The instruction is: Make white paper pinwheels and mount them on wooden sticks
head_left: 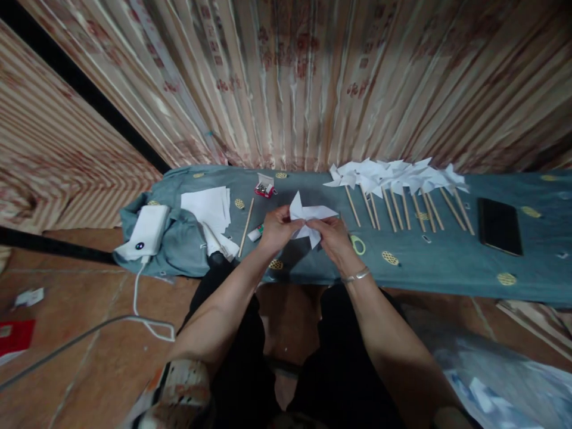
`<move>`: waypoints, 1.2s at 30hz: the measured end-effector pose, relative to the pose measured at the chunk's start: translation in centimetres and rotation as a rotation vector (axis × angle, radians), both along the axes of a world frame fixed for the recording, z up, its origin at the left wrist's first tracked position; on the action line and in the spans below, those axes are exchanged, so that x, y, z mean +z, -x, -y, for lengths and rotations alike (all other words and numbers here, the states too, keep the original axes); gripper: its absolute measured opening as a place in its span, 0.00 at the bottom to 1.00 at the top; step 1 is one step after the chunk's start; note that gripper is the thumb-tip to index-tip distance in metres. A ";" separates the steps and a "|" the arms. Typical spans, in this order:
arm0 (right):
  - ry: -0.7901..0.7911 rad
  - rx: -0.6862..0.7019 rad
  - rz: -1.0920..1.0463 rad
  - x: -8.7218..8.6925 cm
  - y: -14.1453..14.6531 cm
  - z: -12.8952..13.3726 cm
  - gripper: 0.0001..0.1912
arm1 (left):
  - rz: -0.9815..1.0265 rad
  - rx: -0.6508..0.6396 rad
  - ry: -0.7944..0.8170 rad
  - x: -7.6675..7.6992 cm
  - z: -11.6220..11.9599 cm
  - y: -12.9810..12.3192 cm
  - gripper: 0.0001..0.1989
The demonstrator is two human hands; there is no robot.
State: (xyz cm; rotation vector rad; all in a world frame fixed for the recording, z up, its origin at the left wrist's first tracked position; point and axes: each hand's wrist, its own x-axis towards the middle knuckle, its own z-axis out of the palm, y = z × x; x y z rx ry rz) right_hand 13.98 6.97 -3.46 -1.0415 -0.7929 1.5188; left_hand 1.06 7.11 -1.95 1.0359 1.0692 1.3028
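Observation:
A white paper pinwheel (308, 215) with pointed folded blades is held between both hands above the cloth-covered surface. My left hand (277, 227) pinches its left side, thumb near the centre. On the other side my right hand (333, 236) grips it, fingers closed near the middle. Just left of my left hand lies a small tube (256, 233), and further left a single wooden stick (246, 227). Green-handled scissors (357, 244) lie beside my right hand, their blades hidden. An opened red box of small metal pieces (264, 187) sits behind my left hand.
Several pinwheels on sticks (393, 177) lie in a row at the back right, near a black tablet-like object (499, 226). White paper sheets (208, 205) and a white power bank (149, 230) with a cable are on the left. A curtain (304, 83) hangs behind.

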 end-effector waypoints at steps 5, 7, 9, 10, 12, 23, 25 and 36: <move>0.017 -0.015 0.027 -0.3 -0.6 0.6 0.11 | -0.003 -0.034 0.042 -0.6 0.3 -0.4 0.12; -0.003 -0.006 0.034 -0.3 -1.0 0.8 0.11 | 0.017 -0.067 0.048 -0.7 0.4 -0.5 0.13; -0.012 0.013 0.053 -0.2 -1.5 1.0 0.10 | 0.040 -0.109 0.058 -0.6 0.5 -0.6 0.13; -0.010 0.023 0.072 -0.2 -1.7 1.2 0.10 | 0.047 -0.129 0.065 -0.6 0.6 -0.7 0.13; -0.003 0.039 0.119 0.0 -2.2 1.4 0.10 | 0.052 -0.160 0.075 -0.6 0.8 -0.8 0.14; -0.010 0.028 0.106 0.6 -2.1 2.2 0.13 | 0.073 -0.153 0.067 -1.5 1.3 -1.1 0.13; -0.002 0.031 0.105 0.7 -1.8 2.0 0.13 | 0.070 -0.126 0.057 -1.4 1.3 -1.0 0.13; -0.020 0.096 0.050 1.3 -1.2 2.0 0.15 | 0.103 -0.090 0.043 -1.2 1.7 -0.4 0.14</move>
